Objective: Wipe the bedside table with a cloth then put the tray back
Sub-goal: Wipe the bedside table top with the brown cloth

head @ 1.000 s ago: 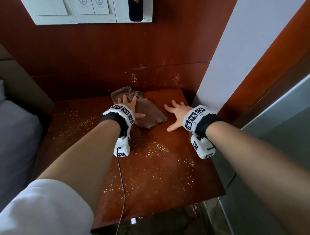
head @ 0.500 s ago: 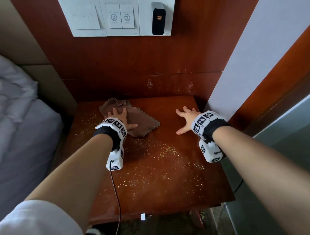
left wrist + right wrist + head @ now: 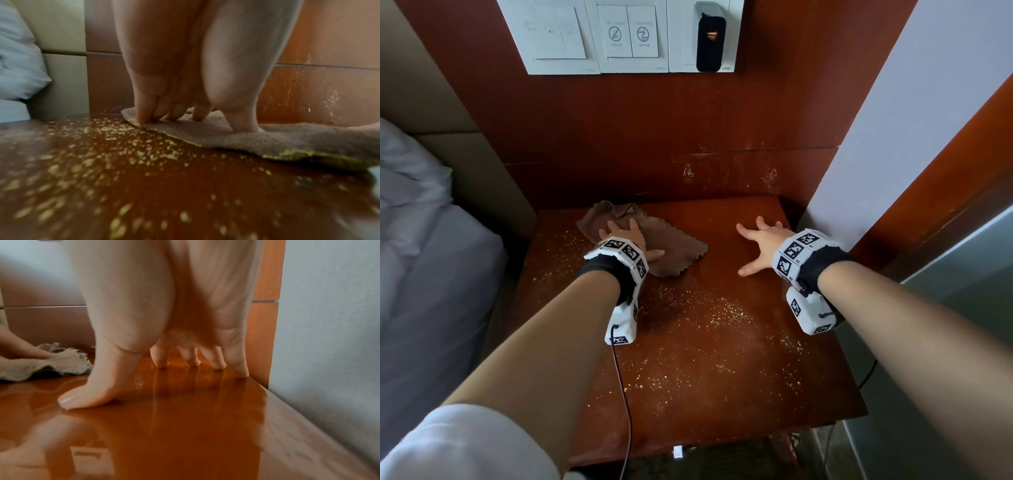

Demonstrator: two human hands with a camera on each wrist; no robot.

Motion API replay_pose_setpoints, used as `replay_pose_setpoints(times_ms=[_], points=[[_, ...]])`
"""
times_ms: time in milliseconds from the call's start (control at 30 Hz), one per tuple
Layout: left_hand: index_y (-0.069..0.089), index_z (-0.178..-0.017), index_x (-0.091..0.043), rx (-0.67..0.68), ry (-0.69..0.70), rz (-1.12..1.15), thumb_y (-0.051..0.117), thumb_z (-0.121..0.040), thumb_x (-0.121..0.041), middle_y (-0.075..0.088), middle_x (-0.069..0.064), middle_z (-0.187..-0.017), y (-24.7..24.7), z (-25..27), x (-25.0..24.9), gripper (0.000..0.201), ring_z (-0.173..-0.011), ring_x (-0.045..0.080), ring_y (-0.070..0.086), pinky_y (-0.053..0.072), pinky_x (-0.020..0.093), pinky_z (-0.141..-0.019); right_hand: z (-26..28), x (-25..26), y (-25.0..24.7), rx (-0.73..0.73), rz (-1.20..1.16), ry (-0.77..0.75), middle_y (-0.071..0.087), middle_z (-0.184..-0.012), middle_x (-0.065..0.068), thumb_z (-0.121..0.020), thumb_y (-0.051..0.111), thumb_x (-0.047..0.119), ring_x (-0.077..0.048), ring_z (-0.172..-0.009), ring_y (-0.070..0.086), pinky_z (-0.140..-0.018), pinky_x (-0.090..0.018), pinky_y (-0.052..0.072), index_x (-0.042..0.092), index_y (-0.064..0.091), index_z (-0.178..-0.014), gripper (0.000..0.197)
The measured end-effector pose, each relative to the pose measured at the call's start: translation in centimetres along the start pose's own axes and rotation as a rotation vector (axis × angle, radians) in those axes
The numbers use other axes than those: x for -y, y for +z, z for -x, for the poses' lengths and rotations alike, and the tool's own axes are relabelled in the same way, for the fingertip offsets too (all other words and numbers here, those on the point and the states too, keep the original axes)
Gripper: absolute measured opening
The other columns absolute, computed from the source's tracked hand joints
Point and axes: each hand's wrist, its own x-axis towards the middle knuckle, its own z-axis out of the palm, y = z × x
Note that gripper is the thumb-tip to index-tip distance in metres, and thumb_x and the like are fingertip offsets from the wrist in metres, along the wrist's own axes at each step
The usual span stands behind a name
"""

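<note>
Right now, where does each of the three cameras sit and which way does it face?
Head: above, looking forward and down at the bedside table; both forearms, left hand on the brown cloth, right hand show.
Left wrist: low, facing the wall; fingers press the cloth among crumbs.
Right wrist: low, facing the wall; spread fingers on bare wood.
Shared: all three show the cloth.

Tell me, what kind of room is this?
Probably a hotel bedroom. A bed with white sheets stands beside a small wooden bedside table, and the wall panel above has do-not-disturb style switches.
</note>
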Motion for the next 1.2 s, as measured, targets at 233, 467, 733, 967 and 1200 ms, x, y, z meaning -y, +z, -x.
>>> replay_pose_setpoints(times_ms=[233, 467, 733, 967, 1200], points=[[-0.005, -0.153, -0.016, -0.02, 0.001, -0.017, 0.049, -0.083, -0.065, -0.008, 0.024, -0.157, -0.8, -2.4, -0.7, 0.102, -0.144, 0.047, 0.002, 0.016, 0.058, -0.114, -0.7, 0.3, -0.1, 0.004, -0.025, 0.015, -0.014, -0.159, -0.01, -0.073, 0.067, 0.062, -0.049, -0.143, -0.007, -0.114, -0.062, 0.014, 0.041, -0.002, -0.15, 0.106], [-0.005, -0.153, -0.015, -0.044, 0.014, -0.014, 0.048, -0.084, -0.065, -0.008, 0.024, -0.157, -1.2, -2.8, -0.9, 0.1, -0.143, 0.047, 0.001, 0.014, 0.058, -0.114, -1.7, 0.2, 0.0, -0.006, -0.029, 0.02, -0.015, -0.159, -0.01, -0.07, 0.067, 0.066, -0.049, -0.142, -0.006, -0.113, -0.064, 0.014, 0.044, -0.003, -0.149, 0.107], [-0.008, -0.153, -0.018, -0.045, 0.113, -0.085, 0.04, -0.087, -0.066, -0.006, 0.021, -0.158, -0.6, 0.1, 1.3, 0.095, -0.143, 0.046, 0.006, 0.018, 0.055, -0.116, -2.1, 0.4, -0.3, -0.006, -0.013, 0.039, -0.016, -0.159, -0.009, -0.07, 0.064, 0.068, -0.05, -0.142, -0.007, -0.113, -0.063, 0.011, 0.046, -0.005, -0.148, 0.107], [-0.004, -0.153, -0.01, -0.035, 0.107, -0.11, 0.042, -0.087, -0.065, -0.001, 0.021, -0.158, 0.6, 2.9, 3.3, 0.097, -0.144, 0.041, 0.012, 0.023, 0.047, -0.117, -1.4, 1.0, -0.6, 0.001, 0.025, 0.056, -0.015, -0.159, -0.012, -0.072, 0.061, 0.07, -0.05, -0.142, -0.003, -0.113, -0.062, 0.014, 0.043, -0.006, -0.149, 0.106], [-0.004, -0.153, -0.02, -0.027, 0.111, -0.073, 0.044, -0.087, -0.064, -0.005, 0.019, -0.158, 1.8, 4.3, 5.1, 0.093, -0.145, 0.04, 0.005, 0.019, 0.048, -0.118, -0.4, 3.3, -0.5, 0.014, 0.092, -0.006, -0.01, -0.159, -0.015, -0.081, 0.059, 0.061, -0.048, -0.143, 0.003, -0.114, -0.061, 0.016, 0.039, -0.003, -0.151, 0.096]])
